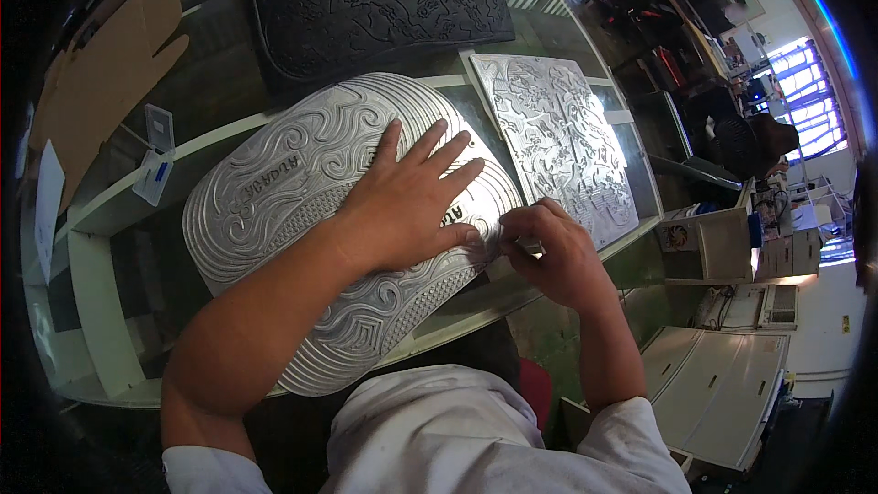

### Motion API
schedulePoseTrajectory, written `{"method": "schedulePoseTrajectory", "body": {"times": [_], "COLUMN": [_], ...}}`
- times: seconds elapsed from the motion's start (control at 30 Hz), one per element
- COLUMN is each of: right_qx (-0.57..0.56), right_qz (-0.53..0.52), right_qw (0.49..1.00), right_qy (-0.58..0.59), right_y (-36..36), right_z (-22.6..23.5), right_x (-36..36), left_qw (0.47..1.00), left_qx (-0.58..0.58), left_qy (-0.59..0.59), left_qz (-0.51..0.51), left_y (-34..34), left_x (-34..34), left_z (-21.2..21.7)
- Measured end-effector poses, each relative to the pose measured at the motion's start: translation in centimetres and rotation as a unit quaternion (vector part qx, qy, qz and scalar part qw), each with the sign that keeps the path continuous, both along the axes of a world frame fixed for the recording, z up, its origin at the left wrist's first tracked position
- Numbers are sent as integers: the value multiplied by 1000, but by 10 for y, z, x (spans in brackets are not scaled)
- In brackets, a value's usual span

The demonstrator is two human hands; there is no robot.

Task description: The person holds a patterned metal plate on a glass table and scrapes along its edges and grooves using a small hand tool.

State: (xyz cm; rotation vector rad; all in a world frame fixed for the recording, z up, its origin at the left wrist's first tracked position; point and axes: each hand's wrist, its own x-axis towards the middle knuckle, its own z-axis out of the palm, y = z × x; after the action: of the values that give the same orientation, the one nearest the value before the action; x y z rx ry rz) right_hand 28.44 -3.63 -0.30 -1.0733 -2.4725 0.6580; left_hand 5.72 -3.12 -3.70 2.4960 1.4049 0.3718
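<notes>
A large silvery metal plate (302, 160) with rounded ends, raised swirls, parallel ridges and raised lettering lies on a glass-topped table in front of me. My left hand (412, 197) rests flat on it, palm down, with the fingers spread. At the plate's right edge my right hand (553, 252) is closed, thumb and fingers pinched together against the rim. Whatever sits between those fingertips is too small or too hidden to make out. Just beyond my right hand is a rectangular metal plate (558, 137) with a raised pattern.
A black patterned mat or mould (384, 9) lies at the table's far side. Torn cardboard (110, 82) and a small clear plastic box (155, 165) are at the left. The table's pale frame (101, 311) borders the glass. White cabinets (713, 393) stand at the right.
</notes>
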Motion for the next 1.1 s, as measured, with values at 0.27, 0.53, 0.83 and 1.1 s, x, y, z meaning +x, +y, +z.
{"method": "schedulePoseTrajectory", "body": {"times": [0.27,0.53,0.83,1.1], "right_qx": [-7,20,24,100], "right_qz": [-142,-296,-341,-165], "right_qw": [976,862,883,971], "right_qy": [166,410,321,144], "right_y": [5,-28,-31,1], "right_z": [-19,-49,-58,-15], "right_x": [15,86,104,64], "left_qw": [1000,999,998,988], "left_qx": [-7,-49,-30,8], "left_qy": [0,15,-50,-132], "left_qz": [2,-1,-7,78], "left_y": [-2,0,3,-32], "left_x": [-2,-4,-6,-40], "left_z": [-2,6,9,47]}}
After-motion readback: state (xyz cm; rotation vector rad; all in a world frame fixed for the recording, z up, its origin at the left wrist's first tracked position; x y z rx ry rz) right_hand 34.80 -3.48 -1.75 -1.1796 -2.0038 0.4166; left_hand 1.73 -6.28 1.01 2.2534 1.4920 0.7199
